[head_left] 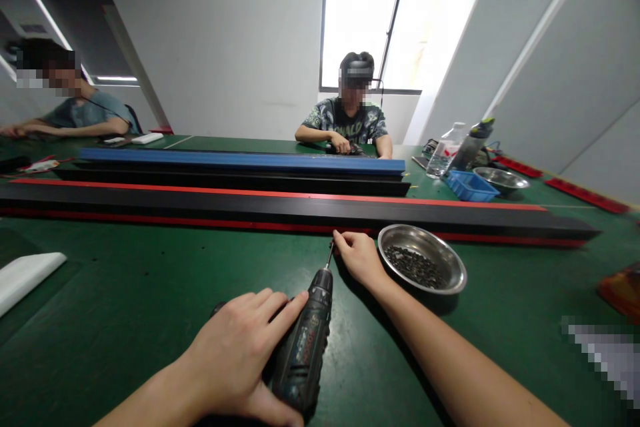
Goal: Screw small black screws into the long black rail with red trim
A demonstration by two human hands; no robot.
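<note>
A green table [125, 293] fills the view. Across it, just beyond both hands, lies a long black rail [200, 203] with red edges. Farther off lies a second rail [240, 161], topped blue.

The drill [305, 340] lies slanted on the table, its nose towards the black rail. The left hand [240, 347] is clenched round its body from the left, fingers draped over the top.

Just right of the right hand stands a steel bowl [450, 257] with dark screws [415, 267] in it. It sits close to the wrist but apart from it.

The right hand [359, 259] rests ahead of the drill's nose, against the near face of the black rail. Its fingertips are pinched shut at the tip of the bit [330, 255] — whether a screw sits between them is too small to tell.

Well beyond the grip, past both rails, a person [350, 123] sits facing this way, with another person [75, 113] at far left. A white slab [25, 277] lies well to the left of the left hand.
</note>
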